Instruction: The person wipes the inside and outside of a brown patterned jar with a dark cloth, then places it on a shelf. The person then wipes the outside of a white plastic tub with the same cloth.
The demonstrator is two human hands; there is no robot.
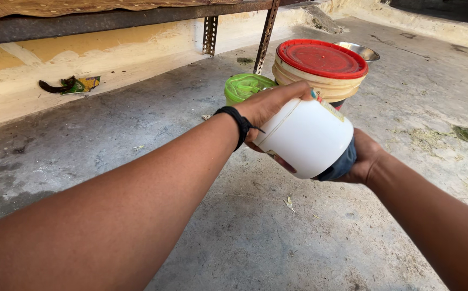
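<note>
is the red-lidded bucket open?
No, the red lid sits flat on the bucket behind the white jar.

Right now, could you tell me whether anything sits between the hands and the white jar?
Nothing does. The left hand grips the white jar from above, and the right hand cups its dark end directly.

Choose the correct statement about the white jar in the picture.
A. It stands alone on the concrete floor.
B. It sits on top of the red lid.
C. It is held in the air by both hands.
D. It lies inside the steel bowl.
C: the white jar is off the floor, with the left hand gripping its upper side and the right hand supporting its dark lower end.
</note>
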